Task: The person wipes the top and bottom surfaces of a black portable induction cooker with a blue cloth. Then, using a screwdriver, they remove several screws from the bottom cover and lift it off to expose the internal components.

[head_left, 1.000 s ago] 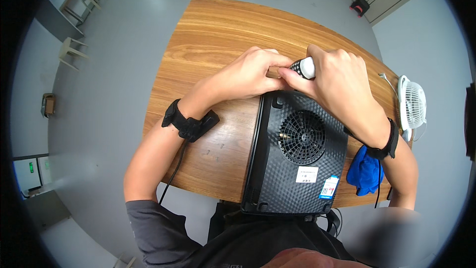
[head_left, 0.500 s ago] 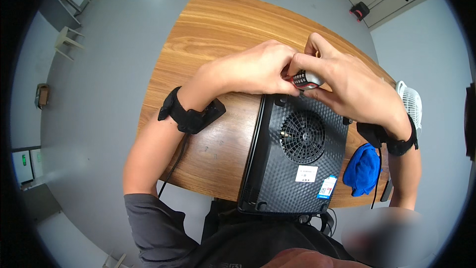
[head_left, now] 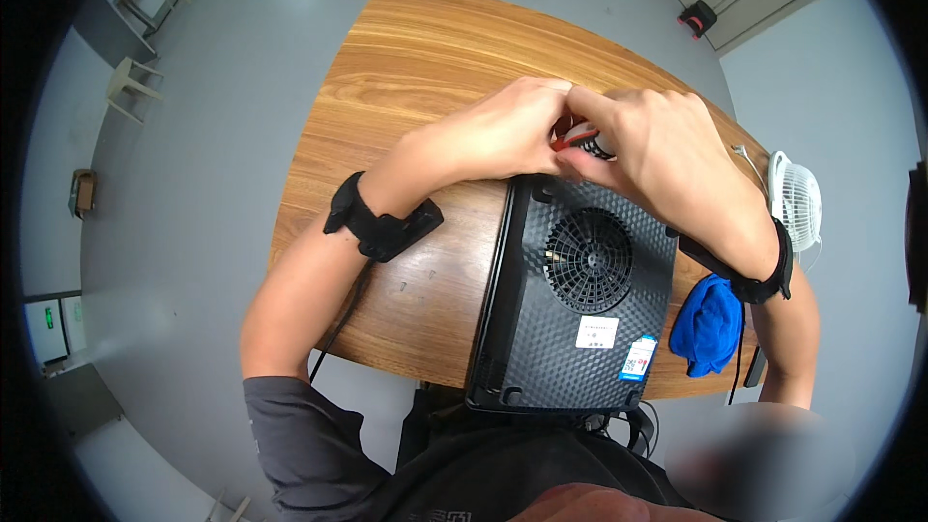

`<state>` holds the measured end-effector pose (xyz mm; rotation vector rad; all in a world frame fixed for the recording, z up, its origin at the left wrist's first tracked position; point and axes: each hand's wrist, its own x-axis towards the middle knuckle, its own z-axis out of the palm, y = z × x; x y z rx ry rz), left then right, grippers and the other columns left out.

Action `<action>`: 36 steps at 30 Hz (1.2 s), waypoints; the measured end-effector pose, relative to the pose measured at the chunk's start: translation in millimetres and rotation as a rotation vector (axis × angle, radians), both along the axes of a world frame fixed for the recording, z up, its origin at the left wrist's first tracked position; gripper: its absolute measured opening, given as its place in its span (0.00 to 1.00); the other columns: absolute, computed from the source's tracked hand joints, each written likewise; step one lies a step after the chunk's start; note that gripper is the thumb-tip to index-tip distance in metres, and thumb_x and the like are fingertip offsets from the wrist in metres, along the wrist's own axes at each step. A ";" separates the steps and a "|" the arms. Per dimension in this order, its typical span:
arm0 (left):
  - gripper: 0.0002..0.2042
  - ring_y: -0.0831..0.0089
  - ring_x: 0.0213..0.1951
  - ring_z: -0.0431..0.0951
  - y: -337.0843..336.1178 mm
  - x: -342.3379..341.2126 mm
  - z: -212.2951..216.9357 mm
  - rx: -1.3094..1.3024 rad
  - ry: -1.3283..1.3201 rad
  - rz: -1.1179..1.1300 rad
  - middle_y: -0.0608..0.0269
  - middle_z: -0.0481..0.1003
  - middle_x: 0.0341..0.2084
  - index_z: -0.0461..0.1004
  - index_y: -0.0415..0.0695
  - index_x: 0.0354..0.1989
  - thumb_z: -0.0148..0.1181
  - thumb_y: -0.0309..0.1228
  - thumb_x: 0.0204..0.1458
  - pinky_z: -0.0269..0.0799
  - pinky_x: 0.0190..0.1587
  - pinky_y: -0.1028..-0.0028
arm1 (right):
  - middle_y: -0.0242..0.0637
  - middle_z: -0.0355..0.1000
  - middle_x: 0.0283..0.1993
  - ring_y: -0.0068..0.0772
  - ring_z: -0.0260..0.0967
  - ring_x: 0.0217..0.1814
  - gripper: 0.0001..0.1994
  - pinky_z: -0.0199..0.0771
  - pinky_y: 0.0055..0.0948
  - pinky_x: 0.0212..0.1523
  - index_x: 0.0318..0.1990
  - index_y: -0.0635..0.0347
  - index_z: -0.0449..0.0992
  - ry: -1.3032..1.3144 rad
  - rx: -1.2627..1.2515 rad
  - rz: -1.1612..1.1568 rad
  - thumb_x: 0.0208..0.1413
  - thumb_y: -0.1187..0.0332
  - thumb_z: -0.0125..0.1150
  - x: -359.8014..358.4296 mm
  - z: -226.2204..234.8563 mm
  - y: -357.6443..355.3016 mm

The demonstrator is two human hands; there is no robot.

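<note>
An upturned black flat appliance lies on the near part of the table, with a round fan grille and textured underside facing up. At its far edge my two hands meet. My right hand is closed round a small rounded tool with red, black and silver parts, its back covering most of it. My left hand is closed against the tool's red end, fingertips mostly hidden. What lies under the tool is covered by my hands. Black bands with small devices circle both wrists.
A blue cloth lies right of the appliance on the wooden table. Past my right wrist stands a small white fan. Thin black cables hang over the near table edge. Stools and a cabinet stand further off.
My right hand has turned and lowered over the tool, its fingers now curled in and covering more of it. My left hand has stayed nearly in place.
</note>
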<state>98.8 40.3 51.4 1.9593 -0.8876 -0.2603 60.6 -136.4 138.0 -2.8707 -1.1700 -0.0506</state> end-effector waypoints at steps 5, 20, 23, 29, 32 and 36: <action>0.19 0.65 0.31 0.77 7.1 3.3 -11.0 -0.030 -0.031 -0.062 0.55 0.77 0.27 0.74 0.35 0.36 0.76 0.35 0.44 0.73 0.36 0.65 | 0.44 0.75 0.34 0.48 0.76 0.34 0.17 0.75 0.42 0.33 0.45 0.56 0.74 -0.009 0.062 0.141 0.51 0.63 0.71 3.2 2.1 -9.2; 0.17 0.66 0.29 0.75 6.6 -4.3 -9.9 -0.056 -0.006 -0.027 0.60 0.74 0.25 0.74 0.37 0.34 0.75 0.34 0.45 0.71 0.34 0.67 | 0.48 0.73 0.40 0.53 0.77 0.34 0.14 0.76 0.45 0.32 0.48 0.54 0.73 0.050 0.062 0.108 0.57 0.63 0.65 -0.7 -1.7 -10.7; 0.15 0.66 0.30 0.75 6.3 -5.1 -18.3 -0.052 -0.055 -0.009 0.61 0.76 0.26 0.74 0.38 0.33 0.74 0.34 0.47 0.72 0.34 0.66 | 0.49 0.70 0.44 0.54 0.76 0.35 0.16 0.76 0.46 0.32 0.50 0.55 0.71 0.070 0.034 0.209 0.58 0.62 0.64 -0.7 3.3 -11.5; 0.23 0.52 0.41 0.81 -8.9 -12.1 -8.0 0.032 -0.040 0.127 0.46 0.79 0.35 0.73 0.34 0.44 0.74 0.33 0.43 0.76 0.43 0.60 | 0.47 0.77 0.30 0.53 0.78 0.31 0.17 0.77 0.46 0.31 0.42 0.60 0.76 0.022 -0.117 -0.122 0.59 0.54 0.63 3.0 -0.9 -3.2; 0.24 0.54 0.40 0.81 -12.5 -9.9 -14.4 -0.034 -0.119 0.135 0.46 0.79 0.36 0.74 0.34 0.45 0.74 0.34 0.42 0.76 0.43 0.61 | 0.45 0.77 0.26 0.52 0.78 0.31 0.16 0.77 0.45 0.31 0.39 0.59 0.77 -0.005 0.010 -0.093 0.58 0.54 0.63 1.7 -7.8 -4.2; 0.18 0.65 0.31 0.77 -0.5 -9.9 -4.5 -0.004 0.001 0.001 0.56 0.77 0.28 0.73 0.35 0.33 0.75 0.36 0.45 0.74 0.37 0.67 | 0.45 0.75 0.33 0.52 0.77 0.33 0.14 0.77 0.43 0.32 0.44 0.57 0.75 0.004 0.052 0.069 0.55 0.61 0.66 1.3 -1.0 -11.7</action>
